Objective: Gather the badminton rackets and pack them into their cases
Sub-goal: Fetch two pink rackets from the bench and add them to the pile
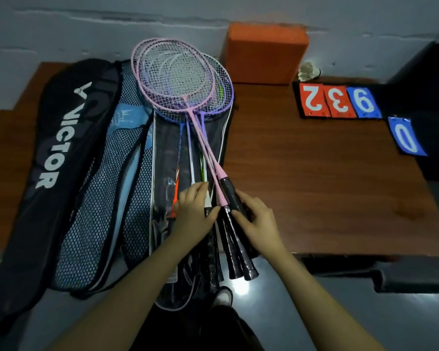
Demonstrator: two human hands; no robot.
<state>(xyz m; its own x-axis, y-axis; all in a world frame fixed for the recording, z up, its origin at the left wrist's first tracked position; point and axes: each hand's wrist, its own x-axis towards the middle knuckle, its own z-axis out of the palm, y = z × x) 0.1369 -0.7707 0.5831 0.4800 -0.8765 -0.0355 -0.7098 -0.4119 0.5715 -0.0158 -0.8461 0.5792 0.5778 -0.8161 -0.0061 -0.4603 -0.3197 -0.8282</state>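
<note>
- The badminton rackets (185, 97) lay in one overlapping stack on top of the cases, on the left half of the wooden bench (314, 186).
- Their long axis ran from the person toward the wall: the strung heads pointed away, near the orange block (266, 57), and the black handles (236, 252) reached over the near edge of the bench.
- The left hand (195, 211) rested on the shafts where they meet the handles, fingers loosely bent over them; whether it really gripped one could not be told.
- The right hand (257, 224) touched the handles from the right side, fingers nearly straight, holding nothing closed.
- The rackets seemed light, with thin stiff shafts and strings that could be damaged, so the wrapped handles were probably the safest place to take hold.
- The black VICTOR case (53, 158) and the blue mesh case (104, 198) looked soft and limp, lying flat beside and under the stack.
</note>
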